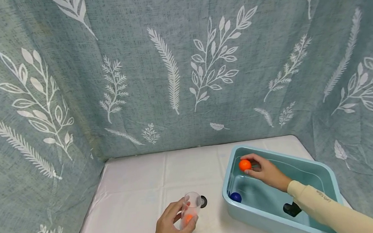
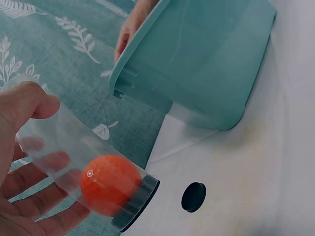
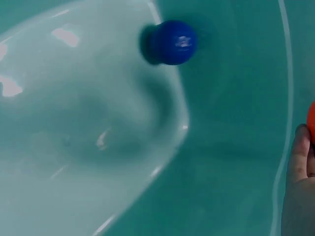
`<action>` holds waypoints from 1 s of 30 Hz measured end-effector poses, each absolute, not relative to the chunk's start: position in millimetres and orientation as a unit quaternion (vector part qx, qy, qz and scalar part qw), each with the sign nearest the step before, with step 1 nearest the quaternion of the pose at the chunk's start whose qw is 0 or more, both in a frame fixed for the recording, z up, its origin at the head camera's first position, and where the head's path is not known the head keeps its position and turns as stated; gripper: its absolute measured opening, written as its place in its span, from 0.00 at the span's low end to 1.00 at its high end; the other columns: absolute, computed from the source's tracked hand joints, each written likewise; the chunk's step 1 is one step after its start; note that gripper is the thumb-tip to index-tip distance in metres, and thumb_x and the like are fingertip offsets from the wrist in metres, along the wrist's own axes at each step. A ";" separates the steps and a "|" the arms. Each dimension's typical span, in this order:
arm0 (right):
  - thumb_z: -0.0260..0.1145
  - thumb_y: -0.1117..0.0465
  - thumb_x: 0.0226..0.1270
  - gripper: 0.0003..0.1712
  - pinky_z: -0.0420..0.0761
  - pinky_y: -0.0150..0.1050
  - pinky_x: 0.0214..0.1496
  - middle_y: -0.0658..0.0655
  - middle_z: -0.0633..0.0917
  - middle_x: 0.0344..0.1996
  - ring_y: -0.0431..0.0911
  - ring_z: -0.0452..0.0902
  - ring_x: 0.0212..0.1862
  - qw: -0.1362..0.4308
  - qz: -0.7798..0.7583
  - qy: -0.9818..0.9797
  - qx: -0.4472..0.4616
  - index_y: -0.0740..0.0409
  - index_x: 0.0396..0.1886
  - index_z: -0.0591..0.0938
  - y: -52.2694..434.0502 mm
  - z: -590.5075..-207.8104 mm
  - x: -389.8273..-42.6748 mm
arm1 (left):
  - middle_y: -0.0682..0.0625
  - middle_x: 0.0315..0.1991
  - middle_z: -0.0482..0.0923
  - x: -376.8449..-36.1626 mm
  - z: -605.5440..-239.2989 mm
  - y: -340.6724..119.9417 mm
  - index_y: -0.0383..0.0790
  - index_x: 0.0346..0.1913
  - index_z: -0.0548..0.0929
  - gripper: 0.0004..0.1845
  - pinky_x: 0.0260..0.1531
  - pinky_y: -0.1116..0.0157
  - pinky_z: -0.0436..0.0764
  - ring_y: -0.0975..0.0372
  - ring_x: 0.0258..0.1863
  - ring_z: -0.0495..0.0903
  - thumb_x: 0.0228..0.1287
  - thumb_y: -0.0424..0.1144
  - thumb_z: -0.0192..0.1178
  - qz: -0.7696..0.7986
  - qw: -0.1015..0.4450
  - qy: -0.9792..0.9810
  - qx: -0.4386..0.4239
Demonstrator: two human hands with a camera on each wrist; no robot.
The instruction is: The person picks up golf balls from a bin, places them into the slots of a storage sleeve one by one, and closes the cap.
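My left hand [image 1: 174,221] grips a clear plastic tube [image 2: 64,132] with a dark cap on its lower end. Inside the tube, an orange ball [image 2: 110,185] rests at the capped bottom, and the upper end looks uncapped. Over the light blue bin [image 1: 263,211], my right hand [image 1: 268,171] pinches another orange ball [image 1: 244,165] between thumb and fingers. The right wrist view catches just the edge of that ball and part of the hand at its right border. A dark blue ball [image 3: 173,43] lies on the bin's floor near its left wall.
A round black cap [image 2: 193,197] lies on the white-covered table [image 1: 133,194] beside the tube. Inside the bin, a black object [image 1: 291,209] sits partly behind the right forearm. A patterned grey-green cloth [image 1: 131,80] hangs behind and at both sides.
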State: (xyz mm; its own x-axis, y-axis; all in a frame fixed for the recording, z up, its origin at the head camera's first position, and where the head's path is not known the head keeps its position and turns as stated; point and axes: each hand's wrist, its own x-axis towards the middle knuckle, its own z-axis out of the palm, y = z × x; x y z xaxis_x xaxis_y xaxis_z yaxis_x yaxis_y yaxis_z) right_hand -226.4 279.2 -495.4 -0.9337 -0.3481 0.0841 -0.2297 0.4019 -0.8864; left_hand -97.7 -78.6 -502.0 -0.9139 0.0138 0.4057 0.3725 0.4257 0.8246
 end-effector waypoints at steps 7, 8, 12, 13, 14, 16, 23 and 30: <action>0.70 0.57 0.70 0.29 0.83 0.36 0.55 0.63 0.76 0.62 0.55 0.80 0.57 0.046 -0.534 0.826 -0.174 0.60 0.66 0.74 274.0 -472.0 -221.8 | 0.64 0.44 0.79 -97.0 -500.3 -77.8 0.45 0.59 0.84 0.30 0.42 0.68 0.86 0.67 0.45 0.81 0.50 0.31 0.78 -0.530 0.158 -0.826 -0.110; 0.71 0.56 0.70 0.29 0.83 0.36 0.54 0.62 0.76 0.62 0.54 0.80 0.57 0.046 -0.539 0.823 -0.172 0.60 0.66 0.74 272.7 -468.3 -221.0 | 0.64 0.44 0.80 -97.1 -500.2 -77.7 0.45 0.59 0.84 0.30 0.43 0.68 0.86 0.67 0.45 0.81 0.50 0.31 0.78 -0.531 0.157 -0.825 -0.110; 0.71 0.56 0.69 0.30 0.84 0.36 0.54 0.60 0.76 0.62 0.52 0.80 0.57 0.047 -0.563 0.807 -0.174 0.59 0.67 0.74 264.8 -452.7 -215.7 | 0.61 0.45 0.81 -98.1 -499.5 -77.6 0.44 0.59 0.84 0.30 0.43 0.67 0.86 0.66 0.46 0.81 0.49 0.30 0.78 -0.538 0.160 -0.820 -0.116; 0.71 0.56 0.69 0.30 0.83 0.36 0.54 0.60 0.76 0.62 0.52 0.80 0.57 0.046 -0.568 0.803 -0.176 0.58 0.67 0.74 261.9 -448.6 -213.9 | 0.61 0.45 0.81 -98.4 -499.3 -77.5 0.43 0.59 0.84 0.30 0.43 0.67 0.86 0.66 0.46 0.81 0.48 0.30 0.78 -0.539 0.161 -0.818 -0.117; 0.71 0.56 0.69 0.30 0.83 0.36 0.55 0.60 0.75 0.62 0.51 0.80 0.57 0.047 -0.574 0.798 -0.179 0.59 0.67 0.73 258.7 -444.7 -211.8 | 0.60 0.45 0.82 -98.5 -499.0 -77.4 0.43 0.58 0.84 0.30 0.43 0.67 0.86 0.66 0.46 0.81 0.48 0.30 0.78 -0.541 0.162 -0.817 -0.118; 0.70 0.57 0.70 0.30 0.83 0.36 0.55 0.61 0.75 0.63 0.51 0.80 0.58 0.051 -0.587 0.786 -0.187 0.59 0.67 0.73 251.3 -437.1 -207.2 | 0.60 0.45 0.82 -98.6 -498.2 -77.1 0.43 0.58 0.85 0.30 0.43 0.67 0.86 0.66 0.46 0.81 0.48 0.30 0.78 -0.541 0.162 -0.817 -0.118; 0.69 0.62 0.71 0.26 0.84 0.38 0.55 0.62 0.76 0.61 0.51 0.80 0.56 0.056 -0.618 0.754 -0.216 0.56 0.66 0.74 217.9 -420.6 -192.1 | 0.62 0.45 0.81 -97.5 -492.3 -76.0 0.43 0.59 0.84 0.30 0.44 0.68 0.86 0.66 0.46 0.81 0.49 0.31 0.79 -0.542 0.149 -0.819 -0.119; 0.68 0.65 0.70 0.27 0.81 0.40 0.60 0.64 0.74 0.62 0.53 0.78 0.59 0.084 -0.672 0.698 -0.232 0.59 0.67 0.73 179.6 -417.3 -174.6 | 0.60 0.44 0.81 -95.4 -484.9 -74.4 0.42 0.60 0.84 0.29 0.44 0.71 0.84 0.65 0.45 0.80 0.52 0.34 0.78 -0.532 0.119 -0.832 -0.102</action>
